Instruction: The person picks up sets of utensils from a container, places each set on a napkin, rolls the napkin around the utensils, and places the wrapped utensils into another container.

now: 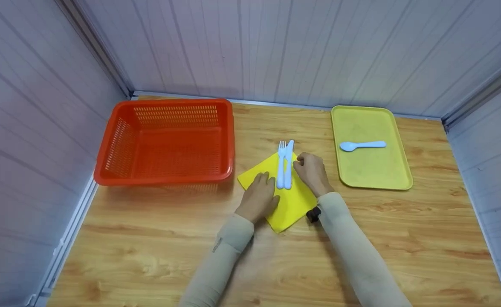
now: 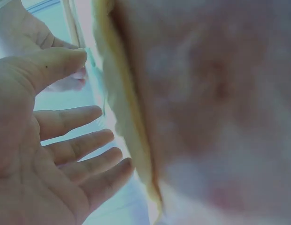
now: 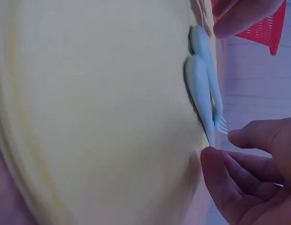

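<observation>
A yellow cloth (image 1: 291, 209) lies at an angle on the wooden table. On its upper part a pale blue fork (image 1: 281, 166) and a knife (image 1: 289, 164) lie side by side, heads pointing away from me. My left hand (image 1: 259, 194) rests on the cloth's left side, its fingers extended, as the left wrist view of the same hand (image 2: 65, 140) also shows. At the upper right edge of the cloth is my right hand (image 1: 313, 170), fingers bent, just right of the knife. In the right wrist view, its fingertips (image 3: 213, 161) come close to the knife's tip; I cannot tell whether they grip the cloth edge.
An orange-red basket (image 1: 165, 181) stands at the back left. At the right lies a yellow tray (image 1: 372, 172) with a pale blue spoon (image 1: 363, 145) on it. Pale panel walls (image 1: 263, 47) enclose the table (image 1: 156, 264) at the back and both sides.
</observation>
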`<move>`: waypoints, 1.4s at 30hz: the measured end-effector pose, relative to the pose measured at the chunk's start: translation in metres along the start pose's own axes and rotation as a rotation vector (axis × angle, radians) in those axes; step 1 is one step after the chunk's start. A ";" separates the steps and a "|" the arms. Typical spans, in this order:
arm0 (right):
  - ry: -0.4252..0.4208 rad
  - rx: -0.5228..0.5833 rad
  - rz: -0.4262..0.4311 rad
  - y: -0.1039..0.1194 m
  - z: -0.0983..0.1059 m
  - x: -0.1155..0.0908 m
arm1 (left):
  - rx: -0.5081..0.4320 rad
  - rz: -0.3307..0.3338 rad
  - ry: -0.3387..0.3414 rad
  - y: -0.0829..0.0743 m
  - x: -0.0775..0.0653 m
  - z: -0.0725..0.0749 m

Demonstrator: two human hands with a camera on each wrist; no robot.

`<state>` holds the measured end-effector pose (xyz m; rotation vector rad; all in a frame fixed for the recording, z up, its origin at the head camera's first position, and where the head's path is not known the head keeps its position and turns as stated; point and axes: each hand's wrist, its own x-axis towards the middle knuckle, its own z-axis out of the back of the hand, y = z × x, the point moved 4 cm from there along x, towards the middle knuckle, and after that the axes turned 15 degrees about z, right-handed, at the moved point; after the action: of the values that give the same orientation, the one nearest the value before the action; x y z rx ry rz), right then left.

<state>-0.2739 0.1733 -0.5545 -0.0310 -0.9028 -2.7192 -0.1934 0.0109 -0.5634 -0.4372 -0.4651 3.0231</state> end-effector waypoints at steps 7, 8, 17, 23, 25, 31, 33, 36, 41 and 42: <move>0.035 -0.086 0.045 -0.019 0.042 -0.002 | 0.010 -0.134 -0.089 -0.039 0.001 0.012; 0.038 -0.107 0.055 -0.023 0.049 -0.003 | 0.019 -0.158 -0.104 -0.047 0.001 0.012; 0.002 -0.399 0.206 -0.080 0.105 0.004 | 0.141 -0.397 -0.140 -0.122 0.007 0.002; 0.044 -0.486 0.190 -0.121 0.123 0.006 | 0.180 -0.476 -0.116 -0.161 0.015 -0.014; 0.066 -0.488 0.176 -0.131 0.123 0.006 | 0.212 -0.483 -0.106 -0.170 0.018 -0.020; 0.122 -0.490 0.154 -0.150 0.116 0.007 | 0.316 -0.495 -0.050 -0.182 0.023 -0.037; 0.132 -0.498 0.154 -0.152 0.114 0.007 | 0.334 -0.500 -0.042 -0.183 0.024 -0.040; 0.135 -0.533 0.169 -0.153 0.112 0.009 | 0.334 -0.498 -0.042 -0.183 0.026 -0.043; 0.136 -0.587 0.195 -0.155 0.110 0.012 | 0.319 -0.487 -0.041 -0.182 0.028 -0.043; 0.133 -0.591 0.200 -0.156 0.110 0.013 | 0.319 -0.487 -0.037 -0.182 0.029 -0.043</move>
<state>-0.3351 0.3544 -0.5559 -0.0530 -0.0363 -2.6548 -0.2071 0.1990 -0.5555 -0.2072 -0.0663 2.5670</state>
